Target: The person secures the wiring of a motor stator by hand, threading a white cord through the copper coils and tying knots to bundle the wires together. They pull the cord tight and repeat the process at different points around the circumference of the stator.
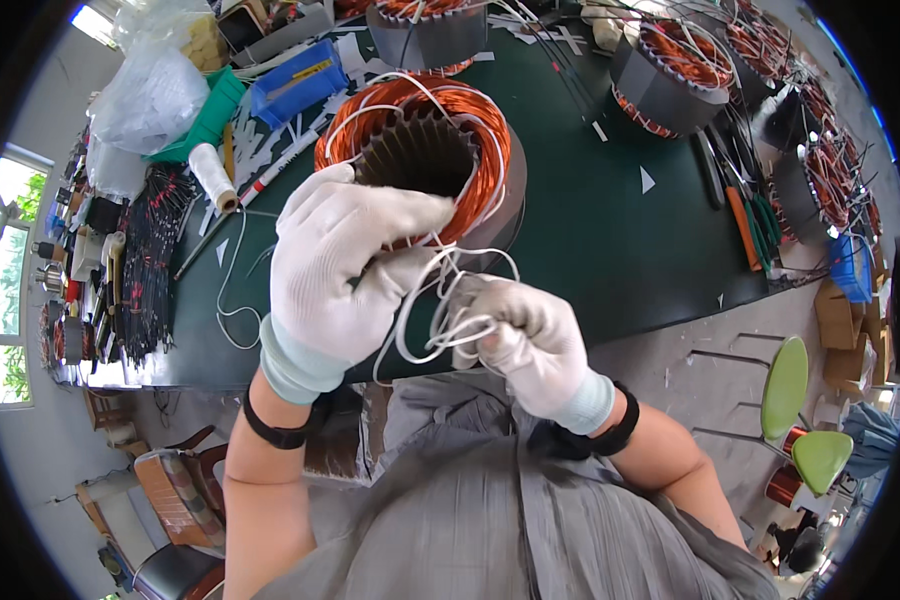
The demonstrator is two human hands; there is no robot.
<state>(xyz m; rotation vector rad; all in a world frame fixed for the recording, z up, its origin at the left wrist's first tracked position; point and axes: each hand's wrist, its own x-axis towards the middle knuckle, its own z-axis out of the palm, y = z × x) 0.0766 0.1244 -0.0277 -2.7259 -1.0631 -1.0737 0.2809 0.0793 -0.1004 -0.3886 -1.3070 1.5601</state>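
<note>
A motor stator with a thick ring of copper winding [492, 135] stands on the green table, its open bore facing up. My left hand [330, 265], in a white glove, is closed over the near left side of that ring, index finger across its top and thumb lower down outside. Loops of white cord [406, 335] hang from the near side of the winding. My right hand [540, 350], also gloved, pinches this cord just in front of the stator. The cord's exact path at the winding is partly hidden by my left fingers.
Left of the stator lie a white thread spool [210, 175], a blue tray [298, 82], a green bin [210, 112] and bundled dark leads [155, 270]. Pliers and other hand tools [740, 205] lie right, near more stators [670, 80]. A green chair [785, 388] stands beyond the table edge.
</note>
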